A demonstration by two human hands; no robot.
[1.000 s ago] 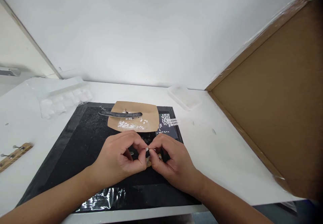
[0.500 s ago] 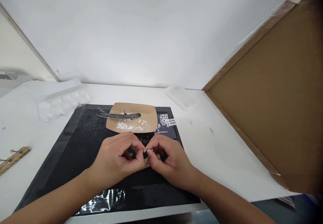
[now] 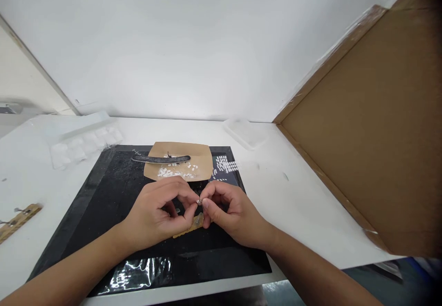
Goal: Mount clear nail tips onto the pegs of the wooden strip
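Over the black mat [image 3: 100,214], my left hand [image 3: 164,209] and my right hand [image 3: 233,214] meet fingertip to fingertip. Both are closed in a pinch on one tiny silvery piece [image 3: 199,202], too small to name. Just beneath them lies a yellowish strip [image 3: 189,227] with a clear bit on it, partly hidden by my fingers. Beyond my knuckles is a brown paper tray [image 3: 196,152] with loose white nail-tip-like pieces [image 3: 172,173] on it. A dark curved nail file [image 3: 161,159] rests across this tray.
Rows of small white tabs [image 3: 226,163] lie at the mat's right edge. A clear shallow tray [image 3: 246,133] stands behind. At left are a clear compartment box [image 3: 83,142] and a wooden block with metal clips [image 3: 19,221]. A cardboard panel [image 3: 362,126] borders the right side.
My hands have shifted slightly, and the right fingers have turned a little. More of the yellowish strip below now shows. The whole view has moved slightly.
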